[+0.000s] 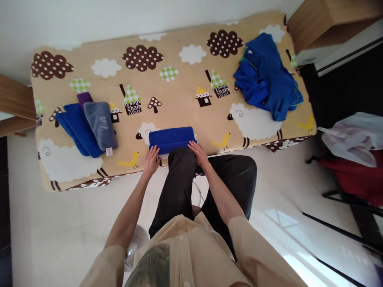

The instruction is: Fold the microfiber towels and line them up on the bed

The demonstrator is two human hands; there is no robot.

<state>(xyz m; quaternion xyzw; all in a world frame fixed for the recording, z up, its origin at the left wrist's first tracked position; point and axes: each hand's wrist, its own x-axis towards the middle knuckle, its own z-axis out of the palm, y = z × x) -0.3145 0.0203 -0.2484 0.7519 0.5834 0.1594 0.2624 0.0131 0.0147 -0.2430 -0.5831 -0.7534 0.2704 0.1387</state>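
A blue cloth [172, 137] lies folded into a flat rectangle at the front edge of the patterned bed cover. My left hand [152, 160] touches its lower left corner with the fingers spread. At its lower right corner rests my right hand [197, 151], fingers apart on the cloth. To the left are folded blue cloths [79, 129], a grey cloth [101, 125] with a white tag, and a purple cloth [84, 98] partly under the grey one. A loose, crumpled heap of blue cloth [269, 75] is at the right end of the cover.
The beige cover [179, 99] has sheep, clouds and houses on it. Wooden furniture stands at the left [16, 97] and upper right [326, 24]. A plastic bag [356, 135] and red fabric [356, 175] sit at the right. My knees are against the front edge.
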